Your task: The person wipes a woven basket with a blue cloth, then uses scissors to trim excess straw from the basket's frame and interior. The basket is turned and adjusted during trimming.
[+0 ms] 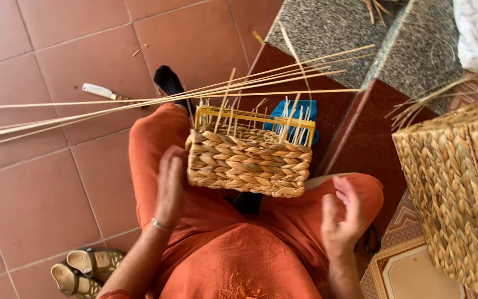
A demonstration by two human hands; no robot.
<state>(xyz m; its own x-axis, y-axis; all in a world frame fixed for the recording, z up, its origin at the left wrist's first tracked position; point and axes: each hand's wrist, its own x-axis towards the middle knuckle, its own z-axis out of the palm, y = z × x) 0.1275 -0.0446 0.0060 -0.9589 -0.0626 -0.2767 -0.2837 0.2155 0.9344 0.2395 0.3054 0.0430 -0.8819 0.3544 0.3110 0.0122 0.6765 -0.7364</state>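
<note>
Floor: terracotta tiles, filling the left half of the frame; speckled grey stone step at upper centre; patterned mat at lower right.

Half-woven basket: centre of frame, resting on the lap of a seated person in orange clothing, yellow frame and pale upright stakes at its top edge; long thin reeds run from it to the left edge.

Left hand: fingers together, flat against the basket's left end.

Right hand: lower right of the basket, apart from it, fingers loosely curled, holding nothing.

Other items: knife, upper left; sandals, lower left; finished woven baskets, right edge.
</note>
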